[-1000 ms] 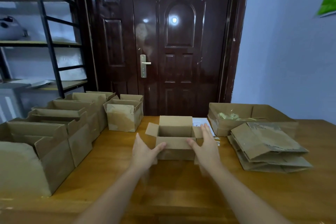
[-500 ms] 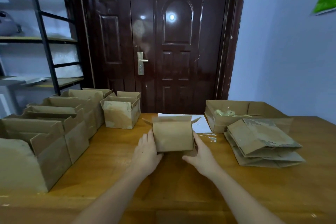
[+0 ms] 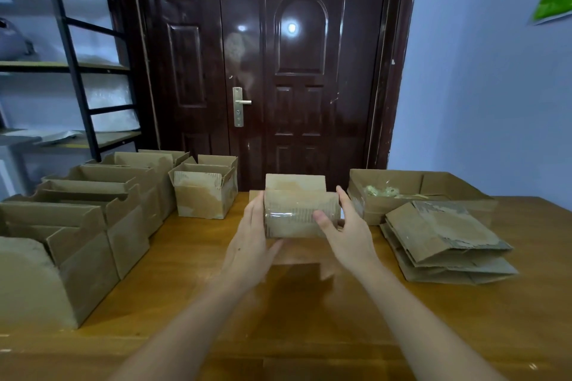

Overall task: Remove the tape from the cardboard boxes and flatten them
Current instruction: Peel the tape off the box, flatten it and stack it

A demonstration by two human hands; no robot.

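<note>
Both hands hold the small box [image 3: 298,213] up off the table [image 3: 309,318], left hand [image 3: 252,244] and right hand [image 3: 346,232] gripping its sides, taped face turned toward the person, likely for peeling

- The left hand [image 3: 250,237] hid the small box's [image 3: 298,213] left side.
- The frame's left edge cut off the nearest box [image 3: 34,284].
- The tray's contents [image 3: 379,191] were too blurred to identify.
</note>
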